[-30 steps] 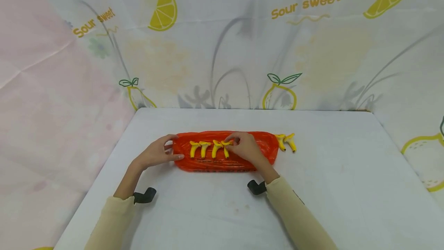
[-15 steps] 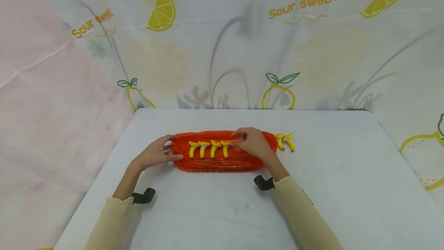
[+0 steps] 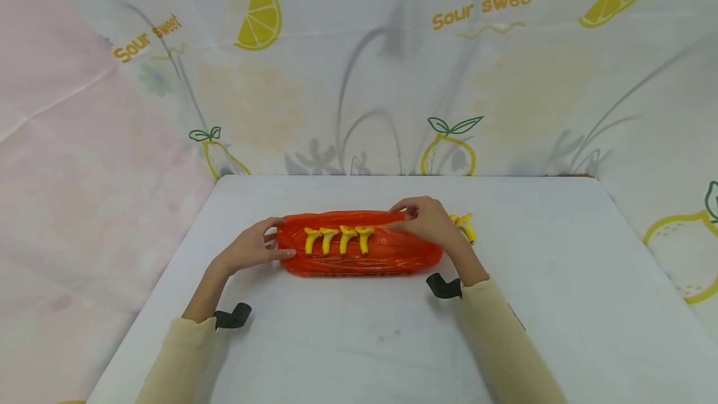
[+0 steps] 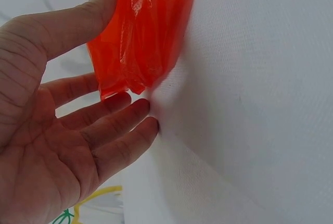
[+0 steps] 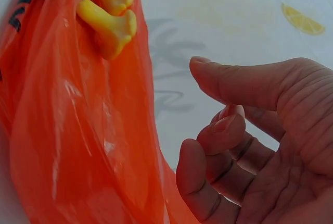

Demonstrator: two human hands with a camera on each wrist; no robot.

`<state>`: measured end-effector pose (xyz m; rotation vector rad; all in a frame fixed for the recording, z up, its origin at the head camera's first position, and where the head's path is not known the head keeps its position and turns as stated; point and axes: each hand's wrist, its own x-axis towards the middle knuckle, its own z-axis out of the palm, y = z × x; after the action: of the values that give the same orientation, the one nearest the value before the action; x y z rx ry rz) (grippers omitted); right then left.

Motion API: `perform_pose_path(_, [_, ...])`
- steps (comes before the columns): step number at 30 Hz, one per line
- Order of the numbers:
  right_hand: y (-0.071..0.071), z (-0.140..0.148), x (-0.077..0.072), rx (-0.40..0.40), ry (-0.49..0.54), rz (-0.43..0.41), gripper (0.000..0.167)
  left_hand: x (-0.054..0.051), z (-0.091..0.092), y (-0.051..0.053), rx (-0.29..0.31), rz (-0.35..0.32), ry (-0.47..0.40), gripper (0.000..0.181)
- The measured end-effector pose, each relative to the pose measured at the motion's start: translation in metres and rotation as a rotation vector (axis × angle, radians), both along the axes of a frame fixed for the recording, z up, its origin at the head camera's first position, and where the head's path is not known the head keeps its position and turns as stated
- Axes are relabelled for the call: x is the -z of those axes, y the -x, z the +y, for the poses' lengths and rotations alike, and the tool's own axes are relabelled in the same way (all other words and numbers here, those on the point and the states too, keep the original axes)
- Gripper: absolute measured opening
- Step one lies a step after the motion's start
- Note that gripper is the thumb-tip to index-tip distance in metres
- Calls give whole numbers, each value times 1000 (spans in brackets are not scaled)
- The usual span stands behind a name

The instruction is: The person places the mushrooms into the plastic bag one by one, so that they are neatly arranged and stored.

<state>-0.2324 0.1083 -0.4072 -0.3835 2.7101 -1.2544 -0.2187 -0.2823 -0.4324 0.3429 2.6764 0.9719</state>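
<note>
A red plastic bag, folded long and flat, lies across the white table. Several small yellow banana-shaped pieces with dark tips and flared ends stand in a row on it. My left hand holds the bag's left end, thumb on the near side and index finger on the far side; its other fingertips reach the table in the left wrist view. Over the bag's right part is my right hand, its fingers loosely curled with nothing between them. More yellow pieces lie just beyond it, partly hidden by the hand.
The white table reaches back to a fabric backdrop printed with lemons and words. A black mount sits at the left wrist, and another black mount at the right.
My right hand has let go of the rightmost yellow piece in the row and moved right, towards the loose pieces. The left hand stays at the bag's end.
</note>
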Motion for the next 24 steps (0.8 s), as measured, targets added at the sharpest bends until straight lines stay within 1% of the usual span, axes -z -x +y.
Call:
perform_pose_path(7, [-4,19,-8,16,23,11,26,-2,1,0,-2,-9,-2,85])
perform_pose_path(12, [-4,35,-10,30,30,-10,29,-1,1,1,1,-1,3,85])
perform_pose_path(16, [-5,46,-11,40,34,-8,30,0,0,1,6,4,5,84])
perform_pose_path(24, [-7,64,-15,92,-26,2,26,2,0,2,5,9,11,83])
